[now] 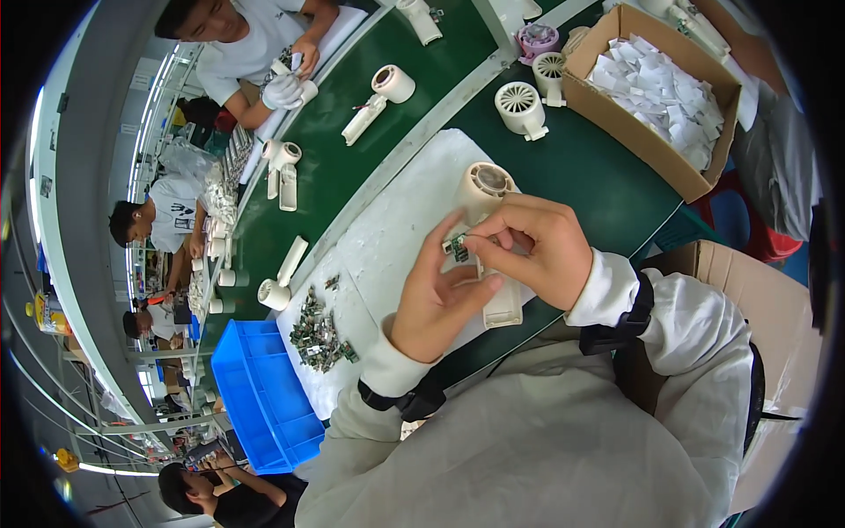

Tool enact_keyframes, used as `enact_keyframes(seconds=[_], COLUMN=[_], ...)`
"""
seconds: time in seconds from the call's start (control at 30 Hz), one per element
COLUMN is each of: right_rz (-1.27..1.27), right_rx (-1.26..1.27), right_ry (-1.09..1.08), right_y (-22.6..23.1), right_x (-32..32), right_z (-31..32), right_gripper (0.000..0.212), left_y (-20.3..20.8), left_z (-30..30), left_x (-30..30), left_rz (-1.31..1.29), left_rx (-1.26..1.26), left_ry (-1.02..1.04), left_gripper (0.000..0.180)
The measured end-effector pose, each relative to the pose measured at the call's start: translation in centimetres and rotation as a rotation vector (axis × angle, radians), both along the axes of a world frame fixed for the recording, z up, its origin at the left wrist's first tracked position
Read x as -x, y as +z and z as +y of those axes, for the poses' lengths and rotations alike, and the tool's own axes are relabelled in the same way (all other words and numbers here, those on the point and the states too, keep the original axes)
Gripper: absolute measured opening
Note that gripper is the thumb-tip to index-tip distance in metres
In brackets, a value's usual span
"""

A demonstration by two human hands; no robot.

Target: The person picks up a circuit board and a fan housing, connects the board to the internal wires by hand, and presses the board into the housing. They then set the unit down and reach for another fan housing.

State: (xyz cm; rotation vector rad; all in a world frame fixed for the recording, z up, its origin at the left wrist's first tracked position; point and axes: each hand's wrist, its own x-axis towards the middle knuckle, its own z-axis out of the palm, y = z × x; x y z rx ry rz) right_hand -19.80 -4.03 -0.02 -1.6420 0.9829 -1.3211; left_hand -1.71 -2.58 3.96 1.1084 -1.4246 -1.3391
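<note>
Both hands pinching one small green circuit-board part over the white foam mat.

Right hand thumb and forefinger closed on the part; left hand fingertips touch it from 7 o'clock, other fingers spread. Cream plastic hair-dryer shell lies directly beneath, barrel toward 12. Pile of similar small parts at 8 o'clock, blue plastic bin beyond. Cardboard box of white paper slips at 2 o'clock.
</note>
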Motion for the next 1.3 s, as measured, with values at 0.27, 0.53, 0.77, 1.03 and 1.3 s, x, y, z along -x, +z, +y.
enact_keyframes(seconds=[0.27,0.53,0.77,1.03,1.3], right_rz=[-0.016,0.174,0.278,0.346,0.345], right_rx=[0.325,0.432,0.398,0.397,0.302], right_ry=[-0.199,-0.113,-0.102,-0.034,-0.286], right_y=[0.0,-1.6,-3.2,-3.1,-1.6], right_x=[-0.1,-0.2,0.0,0.0,0.8], right_z=[-0.6,-1.6,-2.1,-2.3,-1.7], right_gripper=[0.021,0.018,0.015,0.015,0.036], left_y=[3.8,-1.0,-2.9,-5.9,0.3], left_z=[-10.0,-27.7,-33.3,-35.9,-15.4], left_x=[-8.0,-20.0,-11.5,-1.6,1.4], left_rz=[0.200,-0.948,-1.665,-1.635,-1.058], left_rx=[-0.493,0.259,0.914,0.488,0.427], left_ry=[-0.171,0.139,0.190,0.064,-0.109], left_gripper=[0.053,0.056,0.074,0.063,0.050])
